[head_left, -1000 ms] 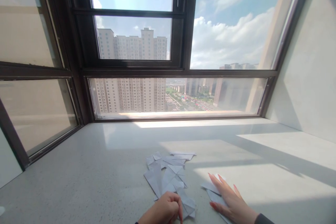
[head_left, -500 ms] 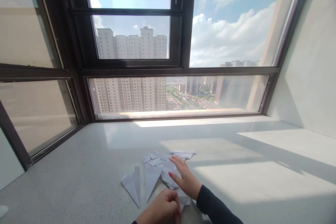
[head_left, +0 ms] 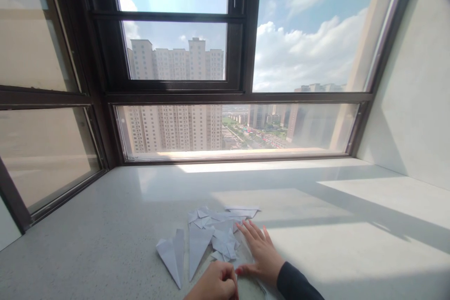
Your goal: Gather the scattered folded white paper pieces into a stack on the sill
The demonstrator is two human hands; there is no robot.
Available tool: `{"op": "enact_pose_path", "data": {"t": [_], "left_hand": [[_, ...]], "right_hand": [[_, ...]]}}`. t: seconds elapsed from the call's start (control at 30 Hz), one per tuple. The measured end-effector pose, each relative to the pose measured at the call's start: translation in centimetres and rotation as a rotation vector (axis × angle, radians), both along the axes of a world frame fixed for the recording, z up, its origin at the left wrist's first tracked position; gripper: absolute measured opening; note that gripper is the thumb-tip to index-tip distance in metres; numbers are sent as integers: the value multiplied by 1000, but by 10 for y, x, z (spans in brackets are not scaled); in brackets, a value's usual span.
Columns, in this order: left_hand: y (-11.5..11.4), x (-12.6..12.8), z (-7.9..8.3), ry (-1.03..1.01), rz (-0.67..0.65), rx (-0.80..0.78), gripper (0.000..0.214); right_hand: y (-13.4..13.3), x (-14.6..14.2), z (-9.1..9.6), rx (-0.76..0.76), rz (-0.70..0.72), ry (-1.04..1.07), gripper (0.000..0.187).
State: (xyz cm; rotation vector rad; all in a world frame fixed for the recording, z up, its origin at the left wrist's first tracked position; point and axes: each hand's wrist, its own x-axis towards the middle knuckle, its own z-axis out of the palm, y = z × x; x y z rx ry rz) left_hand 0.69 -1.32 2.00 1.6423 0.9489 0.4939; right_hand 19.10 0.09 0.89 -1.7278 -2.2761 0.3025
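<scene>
Several folded white paper pieces (head_left: 220,232) lie in a loose pile on a pale stone window ledge (head_left: 105,225). Two paper planes (head_left: 171,253) (head_left: 197,246) lie side by side at the pile's left, noses pointing toward me. My right hand (head_left: 260,253), in a dark sleeve, lies flat with fingers spread on the pile's right edge, pressing a folded paper (head_left: 246,265). My left hand (head_left: 213,283) is curled at the bottom edge, its fingertips pinched at that paper's near end, close to my right thumb. Most of that paper is hidden under the hands.
A large dark-framed window (head_left: 242,56) rises behind the ledge, with tower blocks and sky outside. A plain wall (head_left: 415,103) closes the right side. Sunlight falls in bright patches on the ledge's right half (head_left: 351,243).
My right hand crossed from the right side onto the pile, then drew back to its right edge and flattened. Two paper planes came to lie at the pile's left. My left hand stayed curled.
</scene>
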Motion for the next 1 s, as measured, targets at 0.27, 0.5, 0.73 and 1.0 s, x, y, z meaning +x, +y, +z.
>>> {"op": "enact_pose_path", "data": {"t": [0.27, 0.5, 0.73, 1.0], "left_hand": [[2, -3, 4, -95, 66, 91, 15], [22, -43, 27, 185, 474, 897, 26], [42, -54, -12, 660, 519, 1012, 44], [34, -54, -11, 736, 242, 922, 46]], "right_hand": [[10, -10, -1, 206, -31, 56, 63], [26, -17, 1, 179, -23, 24, 57], [6, -25, 20, 173, 23, 225, 43], [-11, -32, 18, 22, 223, 113, 63]]}}
